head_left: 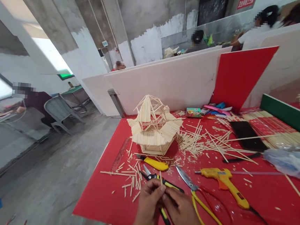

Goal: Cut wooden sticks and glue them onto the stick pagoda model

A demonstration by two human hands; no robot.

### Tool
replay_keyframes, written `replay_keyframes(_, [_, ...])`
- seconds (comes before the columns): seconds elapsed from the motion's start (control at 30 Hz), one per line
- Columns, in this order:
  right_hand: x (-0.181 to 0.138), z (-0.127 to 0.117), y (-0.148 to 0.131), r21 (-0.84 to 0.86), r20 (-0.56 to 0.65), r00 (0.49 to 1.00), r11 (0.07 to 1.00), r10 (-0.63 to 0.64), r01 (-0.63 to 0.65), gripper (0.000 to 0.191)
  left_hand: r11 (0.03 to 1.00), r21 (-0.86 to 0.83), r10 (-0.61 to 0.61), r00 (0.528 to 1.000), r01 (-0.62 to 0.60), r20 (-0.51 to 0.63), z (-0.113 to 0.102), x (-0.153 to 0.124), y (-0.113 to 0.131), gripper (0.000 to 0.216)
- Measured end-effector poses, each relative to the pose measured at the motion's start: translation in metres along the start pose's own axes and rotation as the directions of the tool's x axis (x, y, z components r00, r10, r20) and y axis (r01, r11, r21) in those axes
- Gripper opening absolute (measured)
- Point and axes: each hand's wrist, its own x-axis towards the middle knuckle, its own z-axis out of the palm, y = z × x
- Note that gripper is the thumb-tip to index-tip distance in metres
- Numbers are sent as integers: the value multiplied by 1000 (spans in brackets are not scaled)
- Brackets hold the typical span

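Observation:
My left hand [151,195] and my right hand [176,202] meet near the table's front edge, fingers pinched together on a short wooden stick [160,177]. Its upper end sticks out above my fingertips; the lower part is hidden. Black-and-yellow pliers-like cutters [165,217] lie under my hands, partly covered. Beside my right hand are scissors [194,191] with one yellow and one red handle loop. Ahead stands a small pavilion model [154,137] of wooden sticks, its upper roof partly open framework. A yellow-handled utility knife [156,163] lies in front of it.
On the red table [100,199] are a yellow glue gun [224,180] with its cord, loose sticks [194,141], a black phone [247,135], a plastic bag [289,163] and a clear ruler [120,153]. White partition boards [163,82] stand behind. Other people sit beyond.

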Motion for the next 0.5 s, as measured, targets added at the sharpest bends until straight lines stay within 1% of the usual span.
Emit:
replay_keyframes(0.2, [1,2,-2,-10,0,1000,1000,18,-18,31,1000,-22,1,1000,-1,13,-3,0,-1,23])
replay_keyframes(0.37, [2,1,-2,0,5,1000,1000,17,-17,30,999,-37,-4,1000,5,24,0,1,0,21])
replay_keyframes(0.5, [3,1,-4,-23,21,999,999,24,-24,30,999,-38,2,1000,-1,24,0,1,2,21])
